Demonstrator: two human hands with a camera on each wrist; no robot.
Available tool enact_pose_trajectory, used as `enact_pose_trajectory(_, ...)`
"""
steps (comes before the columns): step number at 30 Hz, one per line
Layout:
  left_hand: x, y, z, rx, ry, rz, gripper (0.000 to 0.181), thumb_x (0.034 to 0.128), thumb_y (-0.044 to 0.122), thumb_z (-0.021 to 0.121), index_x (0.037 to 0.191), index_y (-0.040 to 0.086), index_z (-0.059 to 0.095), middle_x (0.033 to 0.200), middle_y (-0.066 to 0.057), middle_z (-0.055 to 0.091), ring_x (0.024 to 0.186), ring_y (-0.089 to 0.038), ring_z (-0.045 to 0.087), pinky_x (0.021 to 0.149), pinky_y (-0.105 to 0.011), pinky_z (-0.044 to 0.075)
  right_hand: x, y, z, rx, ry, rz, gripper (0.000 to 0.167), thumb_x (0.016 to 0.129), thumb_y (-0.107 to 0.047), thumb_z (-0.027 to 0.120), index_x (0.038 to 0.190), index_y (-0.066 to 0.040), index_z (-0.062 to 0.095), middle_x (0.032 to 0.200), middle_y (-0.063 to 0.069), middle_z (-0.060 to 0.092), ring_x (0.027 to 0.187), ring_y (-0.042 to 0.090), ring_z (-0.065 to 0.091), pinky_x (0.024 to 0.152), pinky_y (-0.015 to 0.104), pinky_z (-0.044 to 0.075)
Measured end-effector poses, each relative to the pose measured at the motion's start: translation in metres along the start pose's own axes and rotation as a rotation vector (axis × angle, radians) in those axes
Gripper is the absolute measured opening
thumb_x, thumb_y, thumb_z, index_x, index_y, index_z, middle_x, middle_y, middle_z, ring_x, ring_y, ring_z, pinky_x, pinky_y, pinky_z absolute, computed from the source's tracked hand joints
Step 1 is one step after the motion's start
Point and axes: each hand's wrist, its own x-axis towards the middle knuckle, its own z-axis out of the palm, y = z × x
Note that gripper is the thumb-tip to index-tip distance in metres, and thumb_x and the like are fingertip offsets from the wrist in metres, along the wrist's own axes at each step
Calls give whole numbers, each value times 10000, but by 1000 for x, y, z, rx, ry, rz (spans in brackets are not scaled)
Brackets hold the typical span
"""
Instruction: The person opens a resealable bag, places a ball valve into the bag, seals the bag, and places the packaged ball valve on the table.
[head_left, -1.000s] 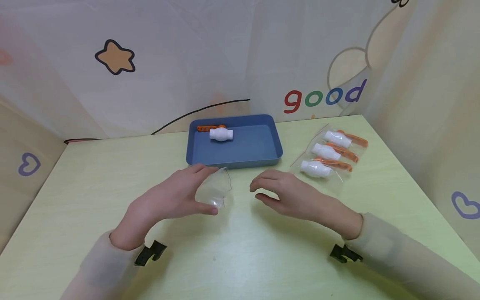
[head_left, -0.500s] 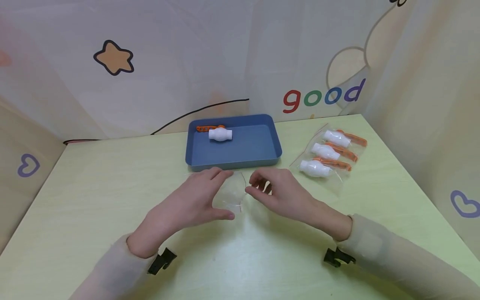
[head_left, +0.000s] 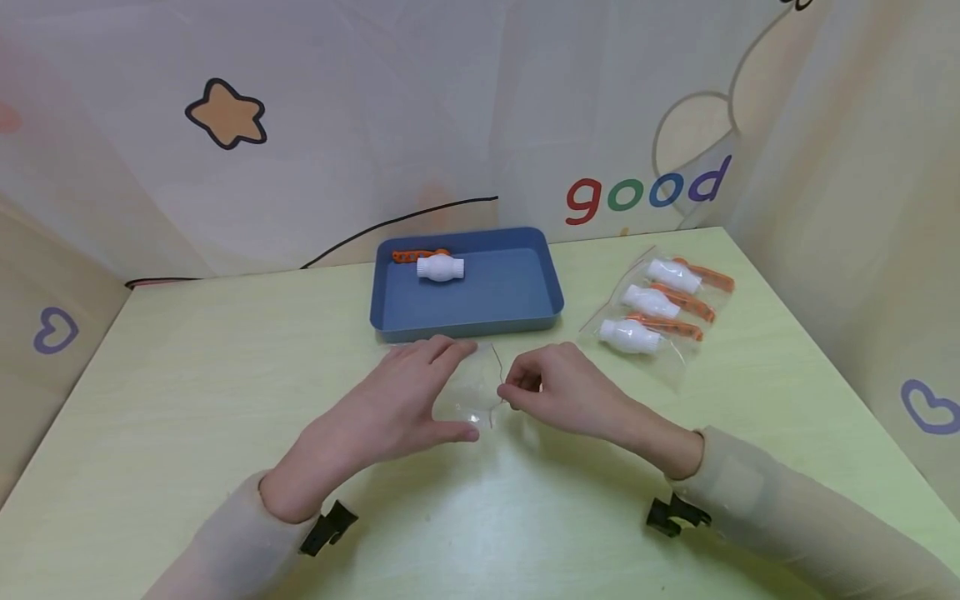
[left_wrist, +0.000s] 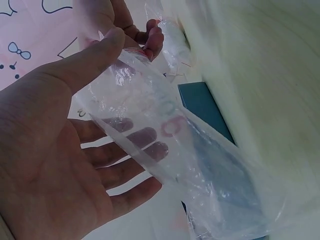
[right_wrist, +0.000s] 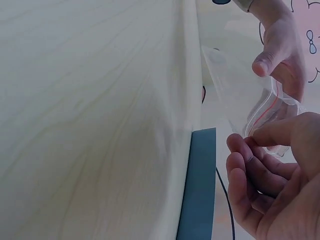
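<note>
A clear zip-lock bag [head_left: 468, 392] with a thin red line along its mouth is held above the table between both hands. My left hand [head_left: 393, 404] holds it between a widely spread thumb and fingers; several fingers show through the film [left_wrist: 150, 120] in the left wrist view. With thumb and index finger, my right hand [head_left: 566, 387] pinches the bag's mouth edge, its other fingers curled. The red strip [right_wrist: 266, 111] is plain in the right wrist view, beside those fingertips. I see nothing inside the bag.
Behind the hands stands a blue tray [head_left: 510, 287] holding a white ribbed fitting [head_left: 441, 267] and an orange handle-like piece [head_left: 408, 257]. At right lie filled clear bags [head_left: 678, 362] with similar white and orange parts. A printed curtain [head_left: 390, 108] encloses the table.
My left hand and the bag have shifted right. The right hand has come to the bag's mouth, and its thumb and index finger have closed on the edge.
</note>
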Motion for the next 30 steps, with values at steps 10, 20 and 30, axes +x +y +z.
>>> enact_pose_trajectory(10,1,-3,-1,-26,34,4,774,861,432,841,1441,23,534,1280,-104,623,1110,-279,629,982,-448,498,-2,2,0,-17,2,9,98,934,-134,739,840,-108,757,691,-138,645,616,62,572,592,278,500)
enact_pose_trajectory(20,1,-5,1,-38,29,17,725,879,405,831,1428,24,550,1297,-108,627,1119,-285,640,972,-414,518,-3,5,0,-9,65,6,143,935,-182,775,838,-158,672,699,-100,594,621,106,534,569,270,462)
enact_pose_trajectory(30,1,0,3,0,27,24,745,869,445,830,1420,23,559,1267,-93,630,1111,-258,624,1004,-467,484,0,-2,1,225,100,-142,155,882,-63,822,1017,-107,760,943,-67,719,875,105,687,829,295,584)
